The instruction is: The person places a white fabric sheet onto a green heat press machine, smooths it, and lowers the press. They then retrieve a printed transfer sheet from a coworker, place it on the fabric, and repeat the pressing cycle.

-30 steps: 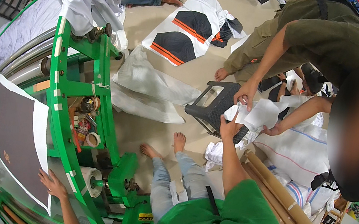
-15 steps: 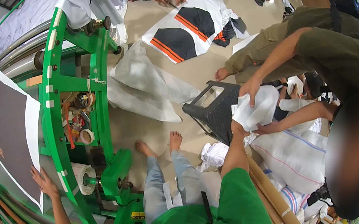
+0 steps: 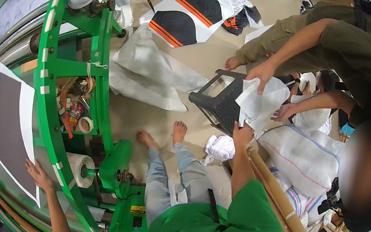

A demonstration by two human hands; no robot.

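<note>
My left hand point(image 3: 39, 175) lies with fingers spread on the lower right edge of a dark printed sheet point(image 3: 9, 112) with white borders, which rests on the green-framed roller machine point(image 3: 49, 131). My right arm reaches forward, and my right hand point(image 3: 242, 136) is closed on the lower edge of a floppy stack of white sheets point(image 3: 265, 102) beside a black plastic stool point(image 3: 222, 100). My fingertips are partly hidden there. A co-worker in olive clothes bends over the same stack, one hand point(image 3: 261, 73) on top of it. The co-worker's other hand point(image 3: 285, 112) is close to its right side.
Another person on the floor holds scissors point(image 3: 150, 3) at a white printed sheet point(image 3: 189, 17). Crumpled white sacks point(image 3: 153, 74) lie on the floor. Long cardboard tubes point(image 3: 286, 214) and stuffed sacks point(image 3: 305, 157) stand at my right. Tools fill a tray point(image 3: 72, 108) in the machine.
The stack of white sheets has opened out and hangs looser; the co-worker's lower hand has moved off it. The far person's scissors have shifted left. My left hand stays on the sheet.
</note>
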